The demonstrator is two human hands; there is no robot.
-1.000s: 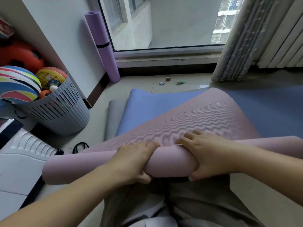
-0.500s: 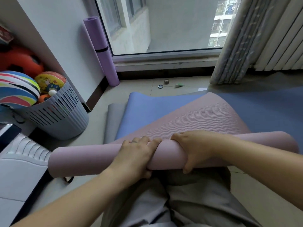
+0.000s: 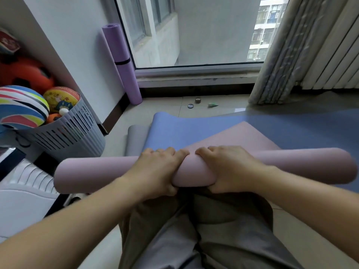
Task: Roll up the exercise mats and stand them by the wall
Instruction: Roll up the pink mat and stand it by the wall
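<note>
Pink exercise mat (image 3: 97, 176), mostly rolled into a long tube, lies crosswise in front of a seated person, just beyond the knees. Both hands grip the tube near its middle, side by side and almost touching. The left hand (image 3: 158, 171) has its fingers curled over the top of the roll with the thumb tucked underneath. The right hand (image 3: 223, 168) holds it the same way, fingers over the top and thumb below. Bare forearms reach in from the bottom corners, above grey trousers (image 3: 194, 233).

Beyond the hands, the short unrolled end of the pink mat runs flat, away from the person. It rests on a blue mat (image 3: 184, 129) spread over the floor, which extends far to the right. A grey mat (image 3: 136, 136) shows under the blue one along its left edge.

To the left stands a slatted grey basket (image 3: 71, 136) holding a striped ball (image 3: 21, 107) and a yellow ball (image 3: 62, 100), with an orange ball (image 3: 25, 72) behind it. Farther back, a purple mat (image 3: 122, 63), rolled and strapped, leans upright in the corner where the white wall meets the window (image 3: 194, 32). A few small bits lie on the tiles below the window. A pale curtain (image 3: 287, 51) hangs at the right, with a white radiator (image 3: 334, 55) beside it.
</note>
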